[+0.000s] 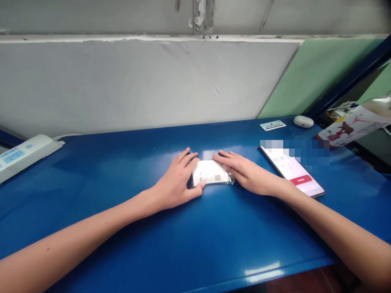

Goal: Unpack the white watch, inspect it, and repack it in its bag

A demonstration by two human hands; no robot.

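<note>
A small flat white packet [210,172] in clear, shiny plastic wrap lies on the blue table, with printing and a dark square code on its top. My left hand [177,179] is at its left end, thumb along the near edge and forefinger by the far corner, the other fingers spread. Across the packet's right end lies my right hand [244,169], its fingers stretched out flat over the far right corner. Crinkled wrap shows beneath this hand. The right thumb's contact with the packet is partly hidden.
A phone [297,175] showing a timer lies right of my right hand, partly behind the forearm. Farther back are a white card [273,125] and a white earbud case [303,121]. A power strip [27,154] sits at left; a printed bottle [356,124] leans at right.
</note>
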